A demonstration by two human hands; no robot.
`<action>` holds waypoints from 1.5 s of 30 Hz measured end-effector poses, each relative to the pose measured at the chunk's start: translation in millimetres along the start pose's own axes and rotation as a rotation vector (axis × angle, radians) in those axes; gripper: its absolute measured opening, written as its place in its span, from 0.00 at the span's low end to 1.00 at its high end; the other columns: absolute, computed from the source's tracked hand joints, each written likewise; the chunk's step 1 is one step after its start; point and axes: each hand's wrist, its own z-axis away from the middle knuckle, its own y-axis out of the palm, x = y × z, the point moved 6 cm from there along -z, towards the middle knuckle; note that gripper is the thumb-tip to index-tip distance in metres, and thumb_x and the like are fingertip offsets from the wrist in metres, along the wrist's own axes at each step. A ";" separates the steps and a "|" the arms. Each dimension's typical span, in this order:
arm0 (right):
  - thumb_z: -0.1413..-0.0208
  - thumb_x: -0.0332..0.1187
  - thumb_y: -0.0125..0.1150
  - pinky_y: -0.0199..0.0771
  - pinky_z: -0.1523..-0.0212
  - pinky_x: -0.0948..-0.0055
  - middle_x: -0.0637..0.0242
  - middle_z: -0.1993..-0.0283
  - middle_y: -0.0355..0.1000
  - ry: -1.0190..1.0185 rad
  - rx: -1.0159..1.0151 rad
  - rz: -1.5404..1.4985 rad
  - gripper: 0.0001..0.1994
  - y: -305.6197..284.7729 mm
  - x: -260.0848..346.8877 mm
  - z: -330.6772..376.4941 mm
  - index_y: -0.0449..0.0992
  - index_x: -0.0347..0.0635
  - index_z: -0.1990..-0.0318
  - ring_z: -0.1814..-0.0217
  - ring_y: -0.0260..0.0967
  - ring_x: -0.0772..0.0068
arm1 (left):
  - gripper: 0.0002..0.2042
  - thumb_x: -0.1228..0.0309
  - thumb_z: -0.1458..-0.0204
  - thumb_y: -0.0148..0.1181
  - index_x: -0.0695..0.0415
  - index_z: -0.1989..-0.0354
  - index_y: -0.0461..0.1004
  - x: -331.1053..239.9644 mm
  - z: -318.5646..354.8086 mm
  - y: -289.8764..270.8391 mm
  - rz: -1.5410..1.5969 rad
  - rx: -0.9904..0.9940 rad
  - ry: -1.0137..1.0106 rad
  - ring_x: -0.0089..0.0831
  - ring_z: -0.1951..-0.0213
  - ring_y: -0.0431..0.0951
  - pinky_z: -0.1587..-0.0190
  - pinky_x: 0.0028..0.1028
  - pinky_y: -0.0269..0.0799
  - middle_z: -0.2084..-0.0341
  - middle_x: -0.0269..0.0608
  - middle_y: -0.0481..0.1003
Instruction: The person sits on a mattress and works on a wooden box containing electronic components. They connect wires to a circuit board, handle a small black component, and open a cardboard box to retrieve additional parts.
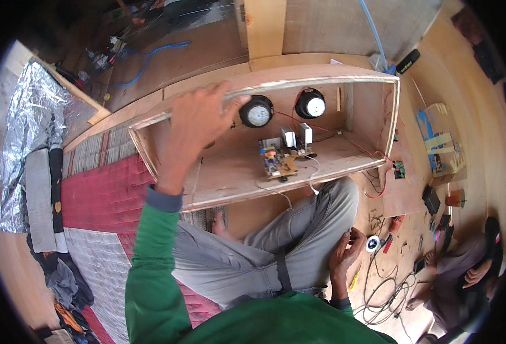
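Note:
A long, open-fronted wooden speaker box (373, 114) stands before my crossed legs. My left hand (198, 123) grips its upper left edge, fingers over the board and thumb on the inner side. Two round black speakers (259, 112) with silvery backs are fixed inside the box. An amplifier circuit board (279, 159) with silver heat sinks sits on the lower panel's edge, with red and white wires leading off. Beside my right knee, my right hand (345, 255) is held low with its fingers curled; what they hold, if anything, is hidden.
Right of me lie a small green circuit board (399, 169), a white spool (373, 243), a red-handled tool (396, 223) and a coiled black cable (385, 292). Another person (459, 269) sits at the lower right. A red quilted mat (104, 195) spreads on the left.

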 end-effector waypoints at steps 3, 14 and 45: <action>0.33 0.21 0.61 0.73 0.45 0.57 0.50 0.48 0.71 -0.050 0.039 -0.010 0.12 24.1 24.6 -9.2 0.74 0.31 0.45 0.47 0.70 0.52 | 0.28 0.39 0.34 0.56 0.53 0.50 0.83 -8.0 13.0 -1.5 0.023 -0.072 0.001 0.50 0.62 0.87 0.62 0.48 0.81 0.62 0.48 0.86; 0.36 0.19 0.62 0.74 0.48 0.57 0.50 0.50 0.72 -0.288 0.184 -0.004 0.15 68.2 61.9 -42.9 0.74 0.30 0.43 0.50 0.71 0.51 | 0.21 0.47 0.39 0.65 0.56 0.58 0.82 -13.5 28.7 -2.2 0.045 -0.193 0.030 0.40 0.60 0.86 0.53 0.41 0.81 0.63 0.41 0.84; 0.40 0.30 0.73 0.75 0.58 0.60 0.61 0.65 0.77 -0.250 0.417 -0.113 0.09 117.2 141.4 8.1 0.78 0.38 0.60 0.64 0.74 0.56 | 0.17 0.56 0.35 0.61 0.58 0.58 0.84 48.6 120.9 123.7 0.647 0.086 -0.581 0.55 0.66 0.86 0.59 0.47 0.82 0.70 0.51 0.85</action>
